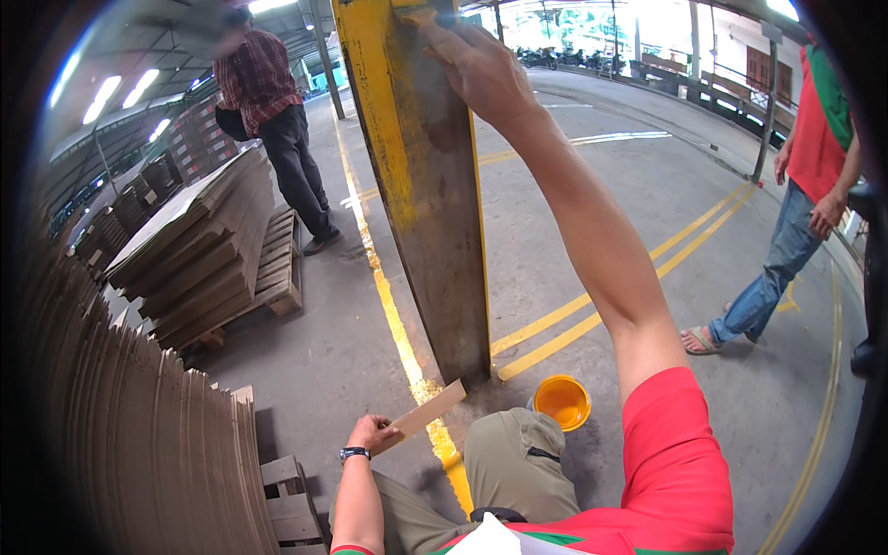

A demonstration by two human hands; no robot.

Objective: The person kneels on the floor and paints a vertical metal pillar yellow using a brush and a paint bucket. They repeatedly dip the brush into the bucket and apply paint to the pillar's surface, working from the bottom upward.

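A steel post (444,259) rises in front of me, its left part streaked with yellow paint and the rest bare and dark. High on it, my right hand (486,79) is closed around a paintbrush (419,17), whose tip is against the yellow-painted part. My left hand (372,432) is low beside my knee, fingers closed on the end of a flat cardboard strip (427,414). That strip points toward the post's base, over a yellow floor line. A small bucket (588,404) of yellow paint stands on the floor right of my knee.
Tall cardboard stacks (157,435) fill the near left, by a wooden pallet (292,509). Another cardboard stack (208,245) rests on a pallet farther back. One person (277,111) stands beyond it; another person (786,231) is at the right. Yellow lines (592,324) cross the floor.
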